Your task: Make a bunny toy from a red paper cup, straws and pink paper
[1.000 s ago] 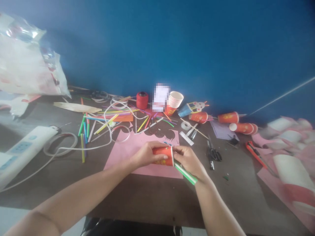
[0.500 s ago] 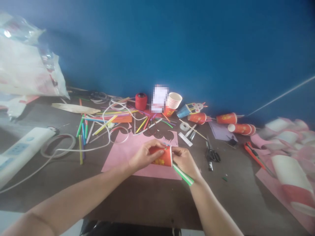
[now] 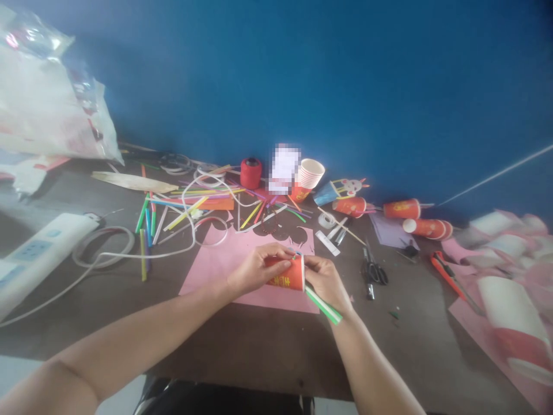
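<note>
Left hand [image 3: 259,268] curled round the red paper cup [image 3: 290,275], thumb on the near side; cup lies sideways, mouth to the right. Right hand [image 3: 325,282]: fingers bunched at the cup's rim. Can't tell what they grip, inside of the mouth is hidden. Green-and-white straw [image 3: 324,304] slants from just under the rim to the right wrist; one or several, unclear. Cup is held over the right part of the pink sheet [image 3: 211,279], my reference below.

Progress, my read: partway. Straw and cup are together, but whether they're fixed isn't visible. Small bits [image 3: 295,257], blue and green, at the cup's upper side by the left fingertips, too small to ID. Both hands are on the cup, so the piece looks unfinished; what's left can't be read from here. Sheet's far edge already has scalloped cuts.

Around: scissors [image 3: 375,272] right of the sheet, tape roll [image 3: 326,221] off its far right corner, orange cutter [image 3: 447,274] well right. Lying red cups [image 3: 401,208] beyond, far right; cup stack [image 3: 310,173] behind. Loose straws [image 3: 143,256] left of it.

In the way: white cable [image 3: 125,255] snaking across the worktop [image 3: 242,346] close to the sheet's left edge. Hands themselves look unobstructed.
</note>
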Available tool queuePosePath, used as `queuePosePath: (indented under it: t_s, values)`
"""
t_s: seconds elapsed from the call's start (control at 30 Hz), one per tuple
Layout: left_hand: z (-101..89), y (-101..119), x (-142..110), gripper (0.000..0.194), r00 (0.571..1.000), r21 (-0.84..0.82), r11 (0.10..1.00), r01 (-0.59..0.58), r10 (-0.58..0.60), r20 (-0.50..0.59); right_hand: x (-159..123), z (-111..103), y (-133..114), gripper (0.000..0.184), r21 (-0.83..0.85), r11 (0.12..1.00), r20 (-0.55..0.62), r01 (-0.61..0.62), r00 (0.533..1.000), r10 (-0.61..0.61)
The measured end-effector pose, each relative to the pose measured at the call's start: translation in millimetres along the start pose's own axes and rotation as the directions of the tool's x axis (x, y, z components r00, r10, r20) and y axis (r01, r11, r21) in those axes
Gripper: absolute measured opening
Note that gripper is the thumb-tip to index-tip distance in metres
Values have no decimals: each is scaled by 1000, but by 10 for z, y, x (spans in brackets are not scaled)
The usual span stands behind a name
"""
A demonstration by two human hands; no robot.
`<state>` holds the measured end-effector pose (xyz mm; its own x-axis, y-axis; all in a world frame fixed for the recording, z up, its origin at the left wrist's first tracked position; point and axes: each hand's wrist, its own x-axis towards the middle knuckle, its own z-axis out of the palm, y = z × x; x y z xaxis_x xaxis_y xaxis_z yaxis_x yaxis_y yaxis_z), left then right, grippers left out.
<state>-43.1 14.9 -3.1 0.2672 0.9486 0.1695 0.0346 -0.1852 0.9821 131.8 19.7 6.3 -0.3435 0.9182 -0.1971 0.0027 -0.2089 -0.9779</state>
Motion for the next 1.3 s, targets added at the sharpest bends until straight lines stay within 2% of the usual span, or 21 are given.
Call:
queuePosePath:
  t_s: [0.17, 0.33, 0.53, 0.63, 0.83, 1.07, 1.13, 1.2, 1.3]
  values:
    - [40, 20, -20, 10, 996, 53, 995, -85, 87, -26, -12, 2, -77, 22, -9, 1000, 22, 22, 1000, -22]
    - [20, 6, -22, 17, 999, -10, 999, -48, 48, -20, -5, -29, -112, 18, -38, 999, 67, 14, 998, -12]
    - [7, -22, -22, 15, 1000, -76, 997, -9, 8, -18, 2, -15, -60, 14, 45, 999, 55, -1, 998, -1]
    - [14, 7, -22, 15, 1000, -59, 998, 0, -1, -12, 0, -3, -25, 15, 83, 997, 32, -1, 999, -2]
    - [13, 50, -4, 17, 999, -1, 1000, -26, 26, -21, -4, 0, -6, 15, 48, 999, 6, -4, 1000, 4]
    - [27, -12, -8, 17, 999, 95, 994, -48, 49, -12, 21, -3, 19, 16, 11, 1000, -20, -2, 1000, 2]
    - [29, -44, -13, 26, 999, 152, 988, -35, 33, 17, 29, -26, 5, 18, -9, 999, -10, -38, 999, 37]
    - [21, -68, -13, 47, 998, 196, 980, -19, 7, 64, 27, -63, -35, 21, -54, 996, 25, -64, 998, 66]
    - [-8, -78, -4, 66, 993, 231, 973, 18, -44, 105, 10, -139, -122, 23, -203, 979, 30, -24, 999, 31]
